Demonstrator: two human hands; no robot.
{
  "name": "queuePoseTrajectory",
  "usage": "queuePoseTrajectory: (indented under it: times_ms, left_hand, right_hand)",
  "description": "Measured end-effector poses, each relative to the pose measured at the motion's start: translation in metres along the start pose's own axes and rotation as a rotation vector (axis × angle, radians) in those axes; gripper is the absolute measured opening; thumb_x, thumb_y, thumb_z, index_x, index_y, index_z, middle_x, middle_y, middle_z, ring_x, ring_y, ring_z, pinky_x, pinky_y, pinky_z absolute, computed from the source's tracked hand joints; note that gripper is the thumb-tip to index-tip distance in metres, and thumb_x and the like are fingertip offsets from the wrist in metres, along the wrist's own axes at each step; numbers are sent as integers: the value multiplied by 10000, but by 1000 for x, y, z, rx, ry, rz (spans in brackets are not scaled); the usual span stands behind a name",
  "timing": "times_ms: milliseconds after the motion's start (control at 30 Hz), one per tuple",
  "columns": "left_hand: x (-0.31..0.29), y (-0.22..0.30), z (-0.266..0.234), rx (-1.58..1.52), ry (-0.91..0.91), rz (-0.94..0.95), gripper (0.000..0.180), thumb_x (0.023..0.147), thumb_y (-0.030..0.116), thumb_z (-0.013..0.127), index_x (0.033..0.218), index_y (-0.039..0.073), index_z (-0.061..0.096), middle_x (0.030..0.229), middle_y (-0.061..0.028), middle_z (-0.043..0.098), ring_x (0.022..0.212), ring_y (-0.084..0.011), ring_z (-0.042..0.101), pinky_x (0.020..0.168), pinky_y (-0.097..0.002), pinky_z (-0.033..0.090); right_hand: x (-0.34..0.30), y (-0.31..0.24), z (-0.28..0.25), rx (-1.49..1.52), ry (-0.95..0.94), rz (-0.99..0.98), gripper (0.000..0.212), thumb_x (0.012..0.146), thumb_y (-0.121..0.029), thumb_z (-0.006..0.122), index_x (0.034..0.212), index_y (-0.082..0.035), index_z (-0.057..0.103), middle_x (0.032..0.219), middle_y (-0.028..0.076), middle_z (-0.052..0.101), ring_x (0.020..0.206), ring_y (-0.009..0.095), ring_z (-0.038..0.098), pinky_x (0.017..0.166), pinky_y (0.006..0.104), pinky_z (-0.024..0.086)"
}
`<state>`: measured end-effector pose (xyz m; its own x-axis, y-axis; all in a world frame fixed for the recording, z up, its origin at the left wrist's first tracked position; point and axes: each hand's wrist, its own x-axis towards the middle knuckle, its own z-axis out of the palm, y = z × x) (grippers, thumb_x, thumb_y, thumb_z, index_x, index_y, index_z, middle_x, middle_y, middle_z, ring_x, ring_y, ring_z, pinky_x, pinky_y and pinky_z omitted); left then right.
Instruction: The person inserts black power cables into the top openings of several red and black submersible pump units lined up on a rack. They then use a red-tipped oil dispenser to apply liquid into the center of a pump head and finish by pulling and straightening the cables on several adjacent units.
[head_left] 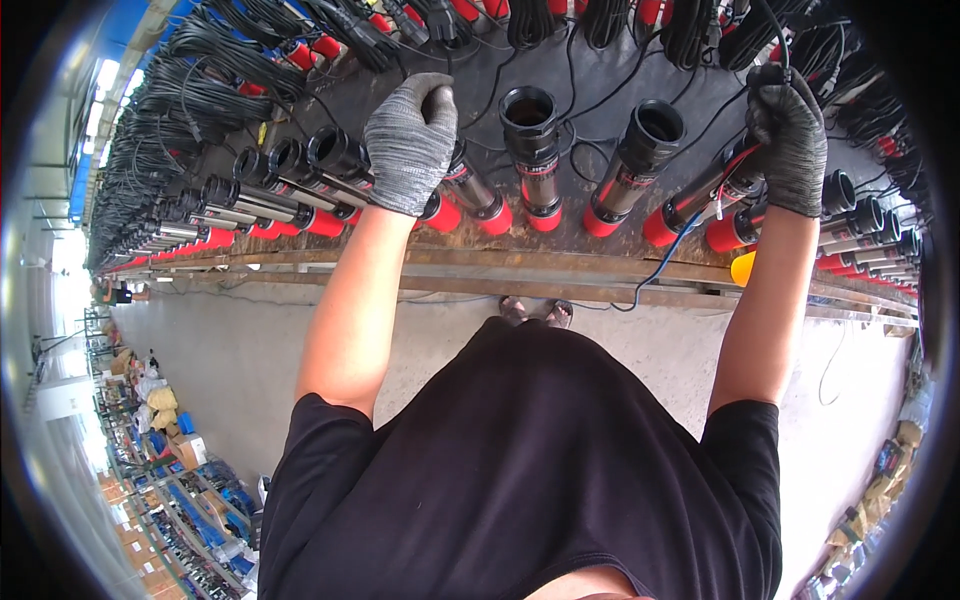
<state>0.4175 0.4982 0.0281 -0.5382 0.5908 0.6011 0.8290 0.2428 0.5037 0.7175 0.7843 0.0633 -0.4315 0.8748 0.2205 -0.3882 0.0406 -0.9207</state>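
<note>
My left hand [412, 145], in a grey knit glove, is closed above the row of pumps. A black cable with a plug [445, 24] runs down into its curled fingers. My right hand [790, 145], gloved the same way, is closed at the far right around another black cable [783, 45] that rises from its top. Beside the right hand hang a thin red wire [735, 162] and a blue cable [662, 262]. Between my hands stand black-and-silver cylindrical pumps with red ends, among them one pump [532, 160] and another pump [632, 170].
The dark bench [480, 110] carries long rows of pumps to both sides, with coiled black cables [200, 50] along its far side. A yellow object [742, 268] sits by its front edge. Boxes [188, 450] and loose goods line the floor behind at left.
</note>
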Motion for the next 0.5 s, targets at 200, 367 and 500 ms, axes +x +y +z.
queuePoseTrajectory:
  times_ms: [200, 367, 500]
  left_hand:
    - [-4, -1, -1, -27, -20, -5, 161, 982, 102, 643, 1092, 34, 739, 946, -99, 752, 833, -165, 715, 795, -306, 558]
    - [-31, 13, -14, -80, 32, 48, 135, 940, 103, 689, 1057, 53, 736, 973, -145, 750, 887, -292, 740, 810, -365, 576]
    - [-69, 35, -39, -74, -58, 100, 211, 923, 82, 704, 1133, 68, 719, 1046, -138, 735, 947, -313, 715, 844, -380, 575]
  right_hand:
    - [3, 4, -10, -19, -79, 37, 237, 939, -111, 639, 1136, 0, 707, 822, 43, 665, 597, 106, 515, 531, 222, 387]
    - [8, 7, -14, -36, -43, 91, 232, 969, -139, 656, 1163, -27, 718, 808, 44, 663, 689, 120, 571, 612, 242, 431]
    - [4, 4, -6, -149, 15, 3, 317, 1001, -196, 664, 1270, -29, 686, 1042, 59, 726, 847, 152, 656, 738, 259, 504]
